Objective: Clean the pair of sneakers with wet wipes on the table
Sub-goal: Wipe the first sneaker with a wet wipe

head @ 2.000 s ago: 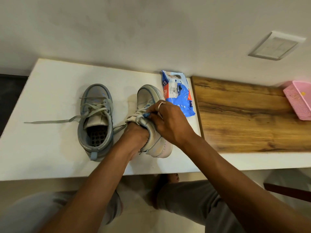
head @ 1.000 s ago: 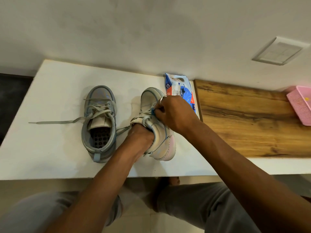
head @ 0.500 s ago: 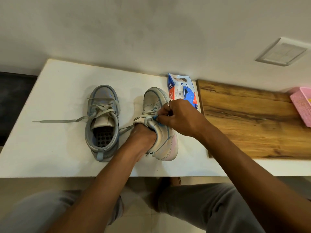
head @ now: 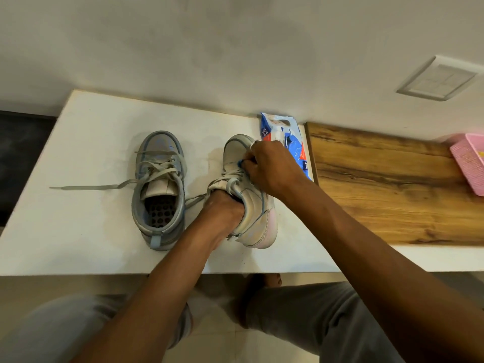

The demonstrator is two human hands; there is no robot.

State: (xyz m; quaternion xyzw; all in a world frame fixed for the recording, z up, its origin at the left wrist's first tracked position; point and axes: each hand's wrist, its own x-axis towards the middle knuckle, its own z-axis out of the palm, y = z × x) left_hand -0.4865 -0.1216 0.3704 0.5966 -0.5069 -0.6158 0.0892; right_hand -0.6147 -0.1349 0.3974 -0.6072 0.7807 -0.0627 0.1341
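Observation:
Two grey-blue sneakers are on the white table [head: 78, 231]. The left sneaker [head: 158, 189] stands upright with its laces loose, one lace trailing left. The right sneaker [head: 251, 205] is tilted onto its side. My left hand [head: 225, 210] is pushed inside its opening, fingers hidden. My right hand [head: 272, 169] pinches a small blue wet wipe [head: 239, 162] against the laces near the toe. Most of the wipe is hidden under my fingers.
A blue wet wipes pack [head: 285, 137] lies just behind the right sneaker against the wall. A wooden board [head: 392, 189] covers the table's right part, with a pink basket [head: 468, 161] at its far right. My knees are below the table's front edge.
My right hand with the wipe has slid forward along the right sneaker's laces, from the tongue towards the toe. The left hand stays inside the sneaker.

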